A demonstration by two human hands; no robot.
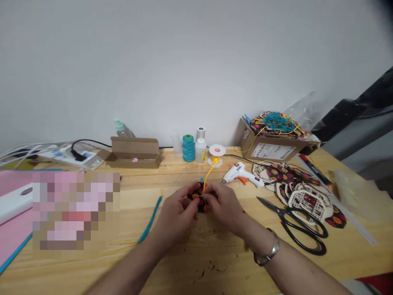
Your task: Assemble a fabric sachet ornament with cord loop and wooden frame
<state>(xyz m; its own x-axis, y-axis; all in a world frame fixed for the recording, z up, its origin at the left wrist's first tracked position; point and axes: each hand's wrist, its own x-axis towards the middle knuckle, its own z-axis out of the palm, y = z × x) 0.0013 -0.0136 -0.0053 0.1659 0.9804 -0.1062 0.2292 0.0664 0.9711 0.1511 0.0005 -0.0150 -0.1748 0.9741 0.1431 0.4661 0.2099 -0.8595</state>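
Note:
My left hand (175, 211) is closed on the edge of a small black fabric piece (194, 191) with red and yellow patterns. Opposite it, my right hand (225, 208) pinches a yellow cord (208, 174) against that piece. The cord runs up from my fingers towards a white spool (217, 150). Part of the fabric is hidden behind my fingers. A teal tassel (151, 219) with yellow ends lies to the left of my left hand.
Black-handled scissors (294, 219) and a white glue gun (242, 174) lie right of my hands. Beyond are patterned cutouts (310, 203) and a packed cardboard box (270, 147). A teal thread cone (188, 148) and an open carton (133, 159) stand by the wall.

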